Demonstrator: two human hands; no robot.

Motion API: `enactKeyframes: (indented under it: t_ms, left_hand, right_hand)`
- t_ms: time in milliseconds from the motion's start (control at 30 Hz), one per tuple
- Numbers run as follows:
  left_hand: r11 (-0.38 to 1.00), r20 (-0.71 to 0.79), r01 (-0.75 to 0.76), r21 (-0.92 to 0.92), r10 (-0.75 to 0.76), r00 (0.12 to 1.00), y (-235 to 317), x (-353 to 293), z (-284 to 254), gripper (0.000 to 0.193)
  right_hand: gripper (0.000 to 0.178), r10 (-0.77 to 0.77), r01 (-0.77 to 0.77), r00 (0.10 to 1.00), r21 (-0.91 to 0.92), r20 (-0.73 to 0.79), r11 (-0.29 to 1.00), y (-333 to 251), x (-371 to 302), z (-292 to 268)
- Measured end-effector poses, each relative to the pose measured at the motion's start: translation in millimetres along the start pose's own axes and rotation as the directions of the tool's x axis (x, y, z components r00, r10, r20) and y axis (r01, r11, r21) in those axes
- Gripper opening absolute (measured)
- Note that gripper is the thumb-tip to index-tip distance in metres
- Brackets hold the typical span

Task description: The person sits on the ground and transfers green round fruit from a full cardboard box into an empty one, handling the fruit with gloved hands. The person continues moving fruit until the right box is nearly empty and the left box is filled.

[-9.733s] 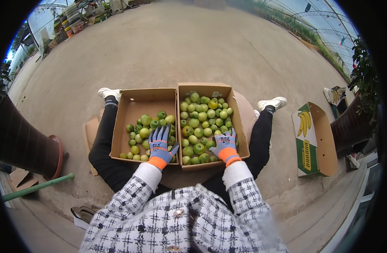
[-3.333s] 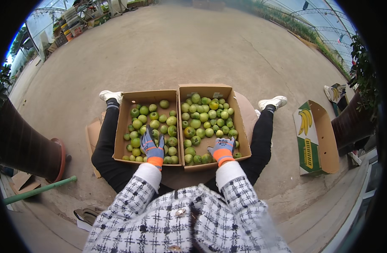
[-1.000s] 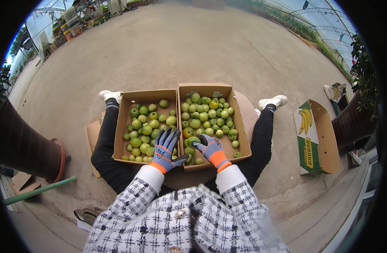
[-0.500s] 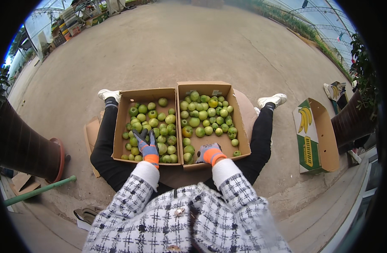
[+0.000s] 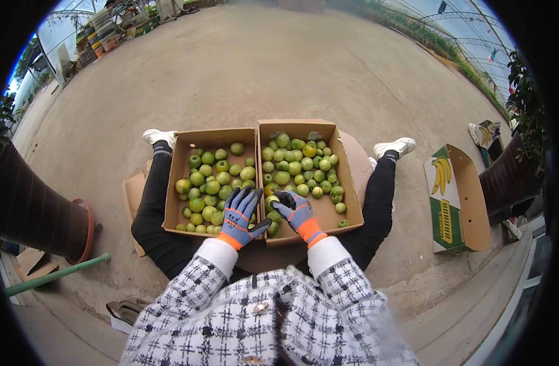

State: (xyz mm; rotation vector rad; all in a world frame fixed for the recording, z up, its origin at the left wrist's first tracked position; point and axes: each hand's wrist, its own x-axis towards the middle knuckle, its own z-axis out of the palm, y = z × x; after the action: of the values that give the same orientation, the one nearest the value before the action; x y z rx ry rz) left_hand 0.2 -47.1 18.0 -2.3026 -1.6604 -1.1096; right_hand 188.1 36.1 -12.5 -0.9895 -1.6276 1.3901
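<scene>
Two open cardboard boxes stand side by side between my legs, the left box (image 5: 188, 138) and the right box (image 5: 346, 183), both holding many green tomatoes. Gloved in grey-blue with black fingertips, my left hand (image 5: 240, 218) hovers over the left box's near right corner. Its fingers stretch out and its thumb points toward the divide; I see nothing in it, though the palm side is hidden. At the right box's left side, my right hand (image 5: 296, 215) is curled, with a green tomato (image 5: 271, 200) at its fingertips. A few tomatoes lie under and beside both hands.
An upturned banana carton (image 5: 471, 201) rests on the concrete to the right. Large dark planters (image 5: 45, 201) flank me at left and right. A green pole (image 5: 60, 274) lies at the lower left. Flattened cardboard (image 5: 354, 155) sits beneath the right box.
My left hand has lifted from the tomatoes in the left box and shifted right. From the right box's near edge, my right hand has moved up and left and now has a tomato.
</scene>
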Motion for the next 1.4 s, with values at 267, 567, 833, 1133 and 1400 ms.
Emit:
enactKeyframes:
  t_ms: [267,567,833,1133,1400]
  left_hand:
    - [0.922,-0.332,0.384,-0.042,-0.375,0.865,-29,-15,13,0.061]
    - [0.848,-0.316,0.486,0.213,-0.411,0.855,-27,-15,13,0.083]
    - [0.987,-0.027,0.08,0.142,-0.077,0.997,0,-2,-7,0.088]
    - [0.999,-0.053,0.023,0.024,-0.022,0.998,0,-2,-5,0.079]
    - [0.837,-0.532,0.547,0.015,-0.457,0.713,-47,-26,25,0.076]
  right_hand:
    - [0.048,0.025,-0.046,0.999,-0.75,-0.04,0.66,-27,-3,16]
    - [0.064,0.555,-0.176,0.829,-0.909,0.07,0.378,-11,14,16]
    - [0.062,0.35,-0.393,0.906,-0.779,-0.237,0.489,-12,7,3]
    - [0.042,-0.066,0.047,0.992,0.178,0.105,0.983,-12,1,11]
    - [0.045,0.215,-0.047,0.97,-0.785,0.112,0.618,-24,2,11]
